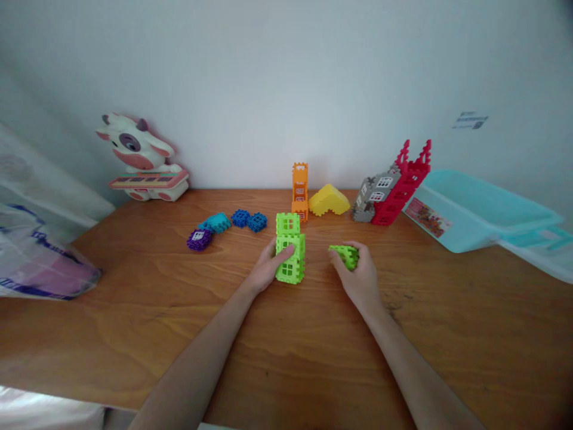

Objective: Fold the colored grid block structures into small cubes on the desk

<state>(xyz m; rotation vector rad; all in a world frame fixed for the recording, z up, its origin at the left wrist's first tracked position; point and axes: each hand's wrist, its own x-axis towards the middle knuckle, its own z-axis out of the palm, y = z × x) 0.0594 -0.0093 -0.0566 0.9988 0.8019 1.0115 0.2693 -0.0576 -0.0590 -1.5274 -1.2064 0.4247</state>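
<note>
My left hand (pixel 269 266) is closed around a lime green tower (pixel 290 269) of interlocking building blocks with window openings, held upright over the table. Between the thumb and fingers of my right hand (pixel 360 278) is a separate lime green block (pixel 347 255), a short distance to the right of the tower. Just behind the green tower stands an orange block tower (pixel 299 182). A yellow angled block piece (pixel 330 200) lies to its right. Farther right a grey block structure (pixel 376 188) adjoins a taller red one (pixel 400 191).
On the wooden table (pixel 268 352), blue blocks (pixel 256 222), a turquoise piece (pixel 218 223) and a purple block (pixel 199 239) lie to the left. A cow toy keyboard (pixel 152 179) stands at the back left, a plastic bag (pixel 49 263) nearer. A turquoise bin (pixel 474 209) sits at right.
</note>
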